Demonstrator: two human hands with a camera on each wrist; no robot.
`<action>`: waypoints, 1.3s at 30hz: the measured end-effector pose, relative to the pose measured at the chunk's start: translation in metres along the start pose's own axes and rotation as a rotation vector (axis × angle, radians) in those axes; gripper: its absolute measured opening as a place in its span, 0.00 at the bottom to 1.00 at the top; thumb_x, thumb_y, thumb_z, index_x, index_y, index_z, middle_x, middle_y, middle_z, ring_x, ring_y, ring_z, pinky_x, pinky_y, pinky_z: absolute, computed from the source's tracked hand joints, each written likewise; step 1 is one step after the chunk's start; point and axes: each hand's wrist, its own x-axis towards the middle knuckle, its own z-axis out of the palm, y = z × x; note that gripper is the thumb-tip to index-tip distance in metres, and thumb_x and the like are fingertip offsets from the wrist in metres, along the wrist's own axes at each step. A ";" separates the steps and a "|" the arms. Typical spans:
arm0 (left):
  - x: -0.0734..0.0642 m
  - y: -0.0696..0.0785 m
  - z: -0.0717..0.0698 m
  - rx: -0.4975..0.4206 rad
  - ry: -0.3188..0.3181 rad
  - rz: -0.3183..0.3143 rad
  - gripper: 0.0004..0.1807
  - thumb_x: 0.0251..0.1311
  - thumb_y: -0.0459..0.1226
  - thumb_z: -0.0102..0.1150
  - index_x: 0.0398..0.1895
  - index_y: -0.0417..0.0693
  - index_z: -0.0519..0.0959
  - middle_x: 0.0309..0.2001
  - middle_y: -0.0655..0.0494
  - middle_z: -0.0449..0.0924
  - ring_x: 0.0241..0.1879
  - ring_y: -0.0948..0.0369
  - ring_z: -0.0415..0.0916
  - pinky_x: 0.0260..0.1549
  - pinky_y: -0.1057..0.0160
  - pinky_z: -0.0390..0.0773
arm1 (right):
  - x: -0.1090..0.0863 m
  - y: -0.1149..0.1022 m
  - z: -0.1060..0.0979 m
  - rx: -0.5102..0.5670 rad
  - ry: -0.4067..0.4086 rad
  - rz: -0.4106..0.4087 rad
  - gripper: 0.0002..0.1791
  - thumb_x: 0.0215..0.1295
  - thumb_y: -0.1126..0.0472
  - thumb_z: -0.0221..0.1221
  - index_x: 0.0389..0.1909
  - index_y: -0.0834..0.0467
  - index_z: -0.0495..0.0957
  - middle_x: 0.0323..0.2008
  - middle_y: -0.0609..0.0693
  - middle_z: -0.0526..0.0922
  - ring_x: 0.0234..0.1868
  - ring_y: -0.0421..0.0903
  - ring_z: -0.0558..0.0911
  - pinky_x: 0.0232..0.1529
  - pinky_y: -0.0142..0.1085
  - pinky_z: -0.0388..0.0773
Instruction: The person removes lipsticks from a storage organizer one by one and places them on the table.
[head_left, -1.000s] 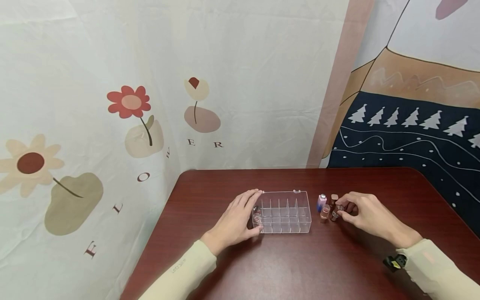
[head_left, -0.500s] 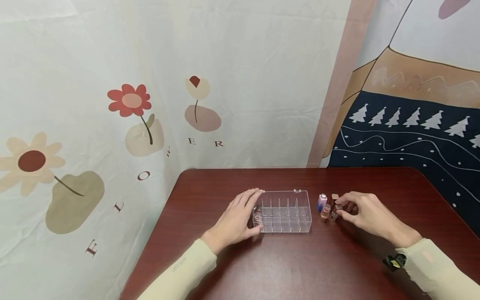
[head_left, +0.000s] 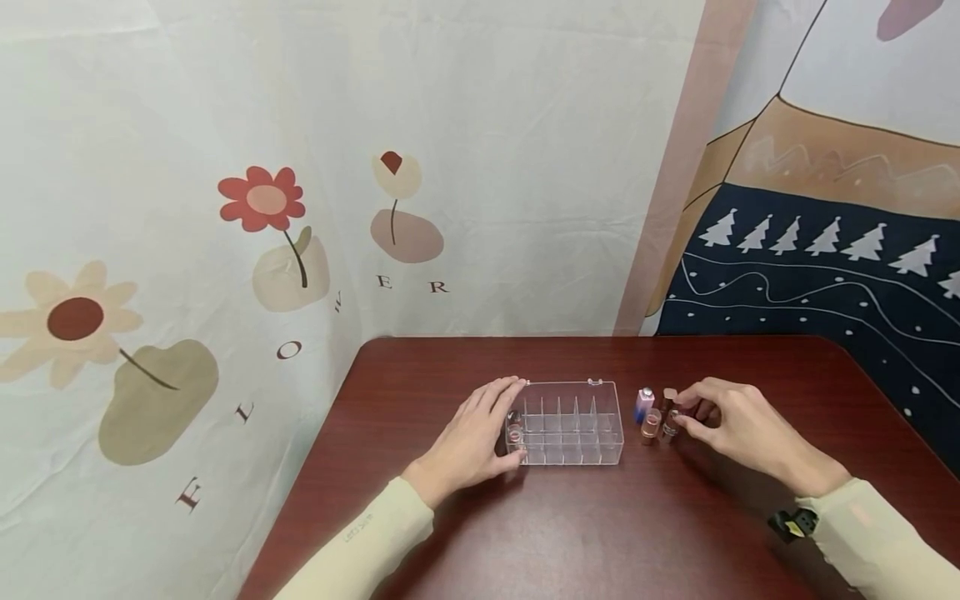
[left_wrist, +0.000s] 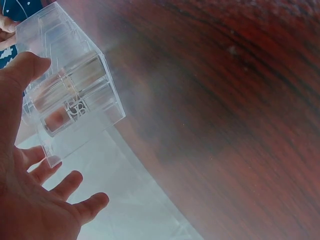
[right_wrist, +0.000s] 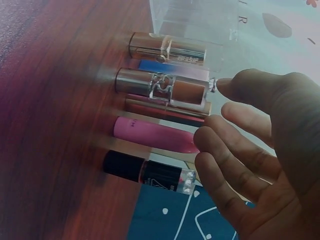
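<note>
In the head view a clear divided plastic box [head_left: 573, 442] lies on the table, with two lipsticks [head_left: 514, 435] in its leftmost compartments. My left hand [head_left: 468, 437] grips that end, thumb at the front and fingertips at the back. Right of the box several lipstick tubes stand upright, among them a pink-and-blue tube [head_left: 644, 405] and a brownish tube [head_left: 651, 427]. My right hand [head_left: 738, 425] is beside a clear-capped lipstick [right_wrist: 162, 86], thumb tip at its knob, fingers loosely spread. A pink tube [right_wrist: 155, 135] and a black tube [right_wrist: 145, 169] stand below those fingers in the right wrist view.
The dark red wooden table [head_left: 570, 525] meets a pale flower-printed cloth [head_left: 517, 167] at the back and left. A dark cloth with white trees [head_left: 810, 275] hangs at the right. My right wrist wears a black band [head_left: 793, 524].
The tilted lipstick in my right fingers now stands upright among the tubes, and the fingers have loosened and drawn slightly right. My left hand and the box have stayed put.
</note>
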 end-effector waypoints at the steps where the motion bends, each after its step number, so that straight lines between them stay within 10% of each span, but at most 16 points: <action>1: 0.000 0.000 0.000 0.000 -0.002 0.000 0.61 0.66 0.54 0.83 0.95 0.47 0.59 0.89 0.46 0.66 0.87 0.42 0.68 0.87 0.38 0.74 | 0.000 -0.001 -0.001 -0.003 0.004 -0.002 0.17 0.59 0.65 0.87 0.47 0.51 0.93 0.39 0.40 0.91 0.35 0.32 0.84 0.34 0.31 0.87; 39: 0.000 -0.013 -0.007 0.000 -0.022 0.019 0.61 0.66 0.57 0.85 0.95 0.52 0.61 0.90 0.49 0.67 0.90 0.41 0.64 0.88 0.33 0.71 | 0.055 -0.070 0.032 0.066 -0.026 -0.264 0.18 0.63 0.66 0.84 0.52 0.51 0.93 0.42 0.44 0.91 0.36 0.36 0.85 0.35 0.30 0.86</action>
